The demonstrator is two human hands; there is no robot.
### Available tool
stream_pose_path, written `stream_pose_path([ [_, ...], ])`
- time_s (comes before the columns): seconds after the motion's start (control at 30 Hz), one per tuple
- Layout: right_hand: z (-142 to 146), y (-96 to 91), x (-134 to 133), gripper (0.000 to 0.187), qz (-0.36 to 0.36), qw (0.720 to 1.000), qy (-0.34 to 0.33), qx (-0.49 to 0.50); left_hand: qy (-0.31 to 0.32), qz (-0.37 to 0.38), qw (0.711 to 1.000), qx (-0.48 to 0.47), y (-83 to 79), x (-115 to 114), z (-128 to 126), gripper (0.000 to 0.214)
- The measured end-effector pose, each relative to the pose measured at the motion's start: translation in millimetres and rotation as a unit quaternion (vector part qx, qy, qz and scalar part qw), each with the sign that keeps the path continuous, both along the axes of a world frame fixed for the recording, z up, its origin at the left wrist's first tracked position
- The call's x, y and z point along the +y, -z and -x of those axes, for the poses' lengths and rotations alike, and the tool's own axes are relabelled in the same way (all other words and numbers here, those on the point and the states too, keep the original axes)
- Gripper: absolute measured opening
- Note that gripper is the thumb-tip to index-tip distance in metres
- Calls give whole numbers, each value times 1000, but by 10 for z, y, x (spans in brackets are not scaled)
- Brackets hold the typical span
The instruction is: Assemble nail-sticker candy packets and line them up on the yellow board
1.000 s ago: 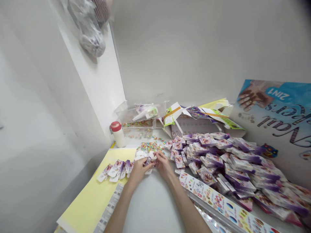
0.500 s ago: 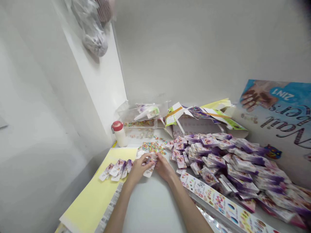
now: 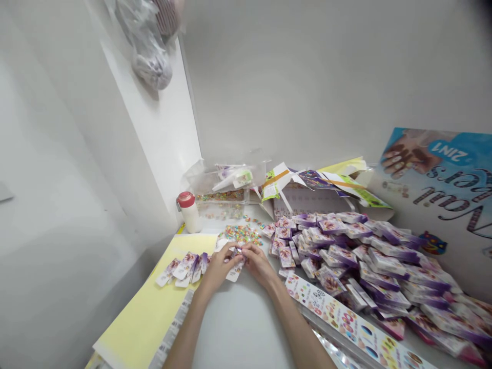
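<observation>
Between both hands is a small white-and-purple printed box [image 3: 233, 273], its lower end showing below my fingers. My left hand [image 3: 220, 264] pinches it from the left. My right hand [image 3: 257, 260] meets it at the upper right, fingertips bent together near the thumb of the left. Part of the box is hidden behind the fingers. Just beyond the hands lies a loose scatter of small colourful pieces [image 3: 242, 233]. Several similar small boxes [image 3: 187, 266] rest on a yellow sheet [image 3: 142, 312] to the left.
A large heap of purple-and-white boxes [image 3: 346, 251] covers the right side. In front of it lies a long printed sticker strip [image 3: 346, 320]. A red-lidded bottle [image 3: 189, 212], a clear plastic tray [image 3: 230, 179] and opened cartons [image 3: 307, 197] stand at the back. A large printed box [image 3: 442, 189] leans at right.
The right hand's fingers have shifted left over the top of the box, closer to the left fingertips. The left hand stays nearly in place.
</observation>
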State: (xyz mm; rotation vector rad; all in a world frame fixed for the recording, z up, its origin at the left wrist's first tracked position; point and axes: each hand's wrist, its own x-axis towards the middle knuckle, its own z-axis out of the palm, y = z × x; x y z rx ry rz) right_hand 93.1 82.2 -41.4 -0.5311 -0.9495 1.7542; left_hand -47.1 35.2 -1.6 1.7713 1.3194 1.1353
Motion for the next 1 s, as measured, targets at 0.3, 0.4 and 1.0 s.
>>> stream_pose_path([
  [0.3, 93, 21, -32, 26, 24, 1000, 11, 3, 1, 26, 999, -23, 26, 13, 26, 37],
  [0.4, 95, 46, -12, 28, 22, 1000, 19, -1, 4, 30, 999, -32, 23, 3, 23, 40],
  [1.0, 123, 123, 18, 46, -51, 985, 105, -128, -130, -31, 988, 74, -161, -15, 197, 31],
])
